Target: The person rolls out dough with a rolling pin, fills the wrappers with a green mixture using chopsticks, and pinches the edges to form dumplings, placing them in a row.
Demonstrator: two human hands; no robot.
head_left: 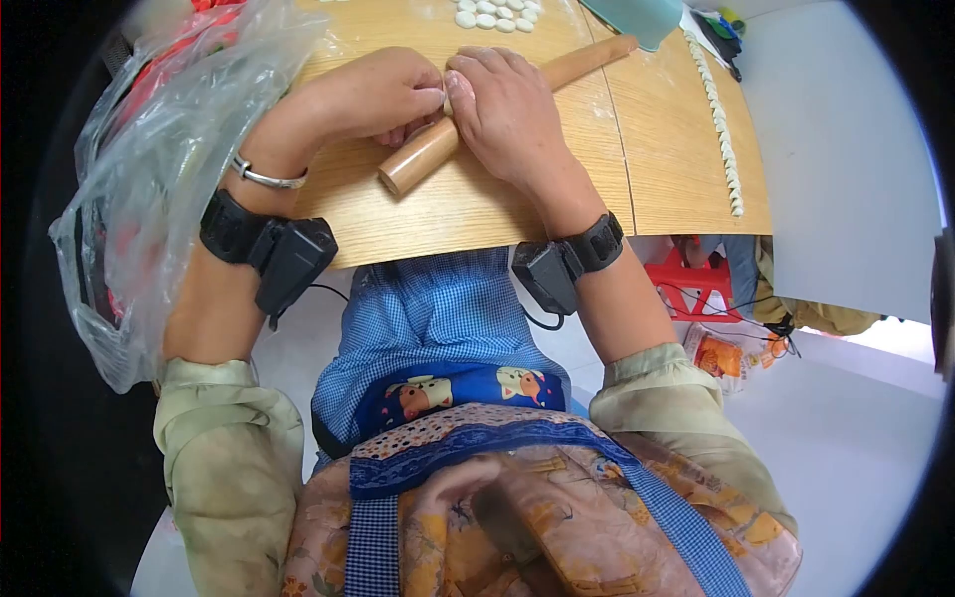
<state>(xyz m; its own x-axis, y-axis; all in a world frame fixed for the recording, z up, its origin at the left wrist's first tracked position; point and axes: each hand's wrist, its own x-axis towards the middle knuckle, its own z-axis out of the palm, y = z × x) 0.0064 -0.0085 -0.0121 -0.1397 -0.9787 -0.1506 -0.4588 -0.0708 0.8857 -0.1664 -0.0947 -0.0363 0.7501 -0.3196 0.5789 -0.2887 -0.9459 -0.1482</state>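
Note:
A wooden rolling pin (423, 159) lies slantwise on the wooden table (477, 214), its near end at the table's front. My right hand (507, 114) is laid over the pin's middle, fingers bent forward across it. Just left of it, my left hand (393, 95) is closed, its thumb and fingers pinched together beside the pin. Whatever lies between those fingers is mostly hidden; only a small pale bit shows between the two hands. Beyond my right hand, several round white dough discs (497, 18) are spread on the table.
Clear plastic bags (169, 189) bulge over the table's left side. On the right runs a line of small white dough pieces (718, 129). A pale green container (647, 22) stands at the back. Below the table is a red plastic stool (696, 284).

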